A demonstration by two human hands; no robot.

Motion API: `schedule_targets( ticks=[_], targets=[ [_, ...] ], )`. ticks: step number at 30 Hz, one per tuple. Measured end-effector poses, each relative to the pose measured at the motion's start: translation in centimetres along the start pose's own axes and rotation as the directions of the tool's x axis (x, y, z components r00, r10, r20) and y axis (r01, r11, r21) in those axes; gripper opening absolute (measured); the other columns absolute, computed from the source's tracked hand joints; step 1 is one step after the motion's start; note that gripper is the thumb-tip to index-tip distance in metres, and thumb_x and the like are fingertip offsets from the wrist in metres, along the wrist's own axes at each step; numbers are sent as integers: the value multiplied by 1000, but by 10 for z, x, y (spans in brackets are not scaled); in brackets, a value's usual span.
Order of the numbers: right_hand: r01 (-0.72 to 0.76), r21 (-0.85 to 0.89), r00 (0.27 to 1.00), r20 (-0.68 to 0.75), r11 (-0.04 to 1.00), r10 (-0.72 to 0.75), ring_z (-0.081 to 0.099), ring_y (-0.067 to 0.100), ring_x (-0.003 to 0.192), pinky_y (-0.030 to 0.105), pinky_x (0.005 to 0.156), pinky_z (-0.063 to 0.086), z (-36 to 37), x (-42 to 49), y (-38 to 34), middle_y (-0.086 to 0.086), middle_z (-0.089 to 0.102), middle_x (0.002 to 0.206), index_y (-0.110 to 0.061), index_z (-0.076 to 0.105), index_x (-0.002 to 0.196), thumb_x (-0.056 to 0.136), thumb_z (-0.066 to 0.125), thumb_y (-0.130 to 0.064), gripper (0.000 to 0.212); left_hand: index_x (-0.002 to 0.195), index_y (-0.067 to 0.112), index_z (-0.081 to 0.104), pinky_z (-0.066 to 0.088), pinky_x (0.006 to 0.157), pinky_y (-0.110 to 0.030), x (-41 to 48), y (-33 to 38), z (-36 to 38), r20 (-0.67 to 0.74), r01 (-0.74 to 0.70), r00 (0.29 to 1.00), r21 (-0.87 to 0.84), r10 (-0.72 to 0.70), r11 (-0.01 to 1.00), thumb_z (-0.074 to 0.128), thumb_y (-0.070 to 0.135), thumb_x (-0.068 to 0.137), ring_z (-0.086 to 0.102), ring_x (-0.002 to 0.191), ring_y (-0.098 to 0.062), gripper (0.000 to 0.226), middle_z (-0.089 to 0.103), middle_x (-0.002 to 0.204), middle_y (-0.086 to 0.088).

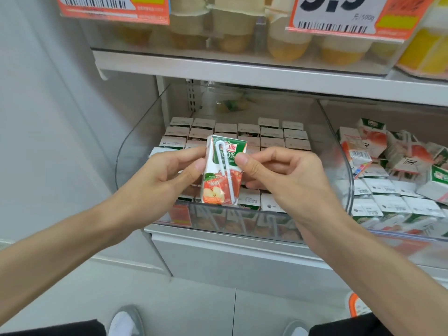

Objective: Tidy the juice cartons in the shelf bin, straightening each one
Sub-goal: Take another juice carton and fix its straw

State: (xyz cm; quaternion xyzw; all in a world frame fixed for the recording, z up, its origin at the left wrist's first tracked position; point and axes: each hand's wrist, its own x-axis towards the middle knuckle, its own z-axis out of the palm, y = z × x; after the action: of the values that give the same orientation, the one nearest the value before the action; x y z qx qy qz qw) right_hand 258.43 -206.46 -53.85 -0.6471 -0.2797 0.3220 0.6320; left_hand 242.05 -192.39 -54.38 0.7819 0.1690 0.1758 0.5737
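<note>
Clear shelf bin (135, 151), upright apple-print juice carton (224, 170)

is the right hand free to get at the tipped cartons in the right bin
Probably not yet: the right hand pinches the green and red apple juice carton, and a clear plastic divider stands before the tipped white cartons.

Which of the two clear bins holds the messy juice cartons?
The right bin: its tipped cartons lie piled at all angles, while the left bin holds upright cartons in neat rows.
</note>
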Motion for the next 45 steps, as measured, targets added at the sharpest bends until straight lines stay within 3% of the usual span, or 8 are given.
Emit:
schedule_targets(
  ticks=[5,11,14,18,23,34,40,45],
  targets=[
    [-7,59,999,-43,998,10,79,13,76,15,66,58,0,-5,0,4,82,83,-2,80,87,84,85,-23,22,147,36,54,58,100,-28,2,-1,5,52,54,997,-86,-50,995,37,22,112,74,117,-19,42,76,130,5],
    [3,66,999,-38,998,0,81,18,88,26,86,64,-3,-5,2,4,83,91,-5,82,92,86,84,-25,21,151,39,52,56,107,-41,5,-2,4,68,91,994,-130,-83,987,36,26,113,74,119,-23,43,74,133,2],
    [14,58,1000,-10,998,-13,80,14,90,22,87,62,-4,-6,3,1,83,95,-6,82,97,87,83,-19,17,153,36,51,55,108,-45,6,-4,1,74,116,992,-157,-105,981,42,28,113,73,120,-26,41,73,135,0],
    [29,-3,1000,2,1000,-29,77,4,91,15,87,58,-6,-5,2,-7,83,97,-12,83,98,89,82,-22,14,155,33,49,56,106,-42,6,-3,0,70,146,988,-210,-134,967,38,16,114,73,120,-28,46,74,133,-3],
    [1,67,1000,-11,998,-1,80,17,89,27,89,63,-3,-3,4,3,83,95,-11,83,102,94,77,-17,11,159,34,42,58,104,-39,4,-3,-2,73,119,992,-200,-106,973,42,15,112,72,123,-27,50,74,133,-4],
    [14,-63,981,193,998,-2,71,8,117,38,114,48,-1,-2,2,-11,80,116,-26,79,123,96,69,-46,35,134,22,70,55,105,-30,5,0,2,44,103,994,-226,-96,969,63,28,97,73,121,-23,38,73,135,-1],
    [8,-2,994,105,1000,-8,78,13,103,30,100,57,-2,1,5,-4,82,106,-21,78,117,95,72,-38,29,137,11,61,59,99,-37,5,4,3,26,173,984,-371,-176,912,57,22,101,76,113,-34,37,78,123,-14],
    [68,-8,998,9,998,-68,72,6,74,15,69,56,-2,2,6,5,80,93,-9,79,101,91,79,-27,21,132,9,59,64,91,-42,6,1,3,-61,183,975,-330,-214,926,67,10,95,78,108,-33,38,79,119,-12]
  ],
)
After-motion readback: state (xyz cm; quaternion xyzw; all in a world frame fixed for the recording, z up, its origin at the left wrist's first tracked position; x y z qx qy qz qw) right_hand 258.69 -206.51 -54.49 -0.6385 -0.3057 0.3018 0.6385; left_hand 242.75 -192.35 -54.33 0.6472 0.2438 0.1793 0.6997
